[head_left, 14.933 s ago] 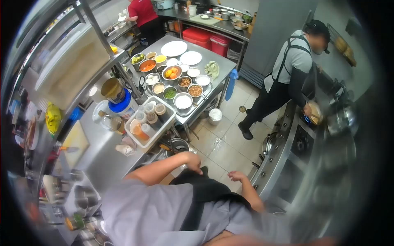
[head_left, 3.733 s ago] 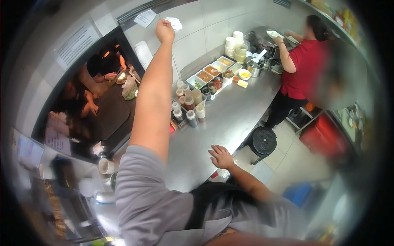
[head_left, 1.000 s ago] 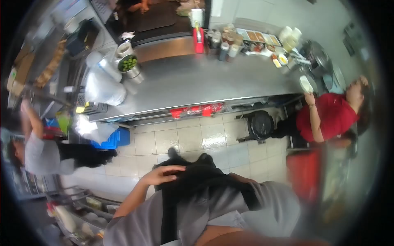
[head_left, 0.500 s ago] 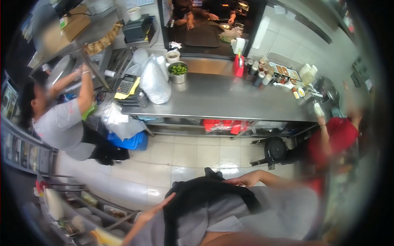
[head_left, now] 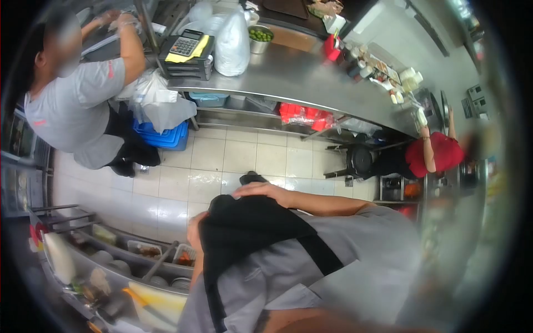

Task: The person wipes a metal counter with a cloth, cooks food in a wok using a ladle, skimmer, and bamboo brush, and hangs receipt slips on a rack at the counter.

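My right hand [head_left: 262, 190] lies across the front of the black apron [head_left: 255, 227] on my body, its fingers stretched out flat towards the left. The forearm reaches in from the right, over my grey shirt [head_left: 366, 238]. At the apron's left edge is my left hand [head_left: 195, 228], close against the cloth; its fingers are mostly hidden. I see no object in either hand. Just left of that hand, a drawer or counter section holds small containers, one with orange food [head_left: 185, 256].
A steel counter [head_left: 294, 83] crosses ahead, bearing a white plastic bag [head_left: 232, 47], a calculator [head_left: 186, 44] and a pot of green limes [head_left: 260, 38]. A person in grey [head_left: 78, 105] works left; another in red [head_left: 436, 152] works right, near a black stool [head_left: 358, 161]. A knife with a yellow handle [head_left: 139, 297] lies lower left.
My right hand has moved left across the apron, and my left hand has come up along its left edge. The view has shifted. The person in red has raised a round lid.
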A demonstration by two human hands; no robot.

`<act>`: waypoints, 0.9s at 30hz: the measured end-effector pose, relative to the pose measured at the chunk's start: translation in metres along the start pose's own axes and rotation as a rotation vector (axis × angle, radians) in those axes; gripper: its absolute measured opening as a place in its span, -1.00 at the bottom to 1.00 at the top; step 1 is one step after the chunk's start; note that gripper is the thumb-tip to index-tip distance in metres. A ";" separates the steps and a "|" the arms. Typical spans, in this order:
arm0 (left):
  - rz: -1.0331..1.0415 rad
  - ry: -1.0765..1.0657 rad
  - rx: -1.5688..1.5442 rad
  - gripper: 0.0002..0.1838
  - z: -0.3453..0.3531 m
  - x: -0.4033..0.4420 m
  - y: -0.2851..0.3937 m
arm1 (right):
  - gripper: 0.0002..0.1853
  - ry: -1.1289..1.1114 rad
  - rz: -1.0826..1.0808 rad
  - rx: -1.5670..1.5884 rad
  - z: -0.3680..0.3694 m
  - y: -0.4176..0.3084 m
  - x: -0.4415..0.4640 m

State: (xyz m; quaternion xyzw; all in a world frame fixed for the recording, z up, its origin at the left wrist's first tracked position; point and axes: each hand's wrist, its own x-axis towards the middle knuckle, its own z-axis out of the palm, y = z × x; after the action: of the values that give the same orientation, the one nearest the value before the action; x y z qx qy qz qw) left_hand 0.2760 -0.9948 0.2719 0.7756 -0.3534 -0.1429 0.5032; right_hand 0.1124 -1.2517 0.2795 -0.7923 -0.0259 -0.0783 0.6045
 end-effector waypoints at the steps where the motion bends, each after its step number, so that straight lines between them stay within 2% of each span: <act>1: -0.051 -0.009 -0.068 -0.70 -0.001 -0.005 -0.011 | -0.36 -0.012 -0.006 -0.015 0.002 -0.002 0.011; 3: -0.090 -0.009 -0.149 -0.72 -0.007 -0.013 -0.027 | -0.36 -0.130 0.039 0.114 0.010 -0.007 0.027; 5: -0.167 0.151 -0.126 -0.72 -0.014 -0.023 -0.040 | -0.38 -0.183 0.062 0.084 0.015 -0.005 0.048; 7: -0.259 0.213 -0.199 -0.69 -0.009 -0.030 -0.074 | -0.40 -0.278 -0.054 0.129 0.028 0.010 0.077; 9: -0.138 0.179 -0.335 -0.68 -0.032 -0.030 -0.086 | -0.46 -0.368 -0.036 0.153 0.044 0.027 0.104; 11: -0.102 0.162 -0.217 -0.69 -0.065 -0.016 -0.057 | -0.48 -0.503 -0.054 0.157 0.052 0.018 0.146; 14: -0.059 0.262 -0.206 -0.72 -0.078 -0.023 -0.084 | -0.43 -0.669 0.208 0.397 0.077 0.052 0.188; 15: -0.063 0.279 -0.248 -0.73 -0.083 -0.026 -0.098 | -0.43 -0.799 0.177 0.413 0.093 0.055 0.208; 17: -0.072 0.415 -0.192 -0.74 -0.100 -0.024 -0.105 | -0.37 -0.795 0.379 0.483 0.105 0.047 0.249; 18: -0.094 0.448 -0.151 -0.74 -0.111 -0.021 -0.102 | -0.37 -0.855 0.362 0.475 0.113 0.048 0.272; 20: -0.121 0.512 -0.077 -0.75 -0.140 -0.003 -0.104 | -0.32 -1.050 0.108 0.496 0.132 0.049 0.328; 21: -0.140 0.566 -0.065 -0.76 -0.148 -0.004 -0.105 | -0.32 -1.096 0.087 0.500 0.144 0.049 0.346; 23: -0.182 0.668 -0.037 -0.76 -0.160 -0.002 -0.105 | -0.32 -1.183 0.281 0.563 0.161 0.049 0.378; 27: -0.256 0.823 0.033 -0.74 -0.173 -0.003 -0.115 | -0.28 -1.410 0.394 0.700 0.209 0.084 0.435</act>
State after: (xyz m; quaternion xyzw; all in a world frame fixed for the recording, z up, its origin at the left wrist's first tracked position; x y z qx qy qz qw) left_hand 0.4197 -0.8470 0.2488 0.8135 -0.0265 0.1229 0.5678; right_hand 0.5721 -1.0969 0.2129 -0.4101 -0.2838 0.5600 0.6615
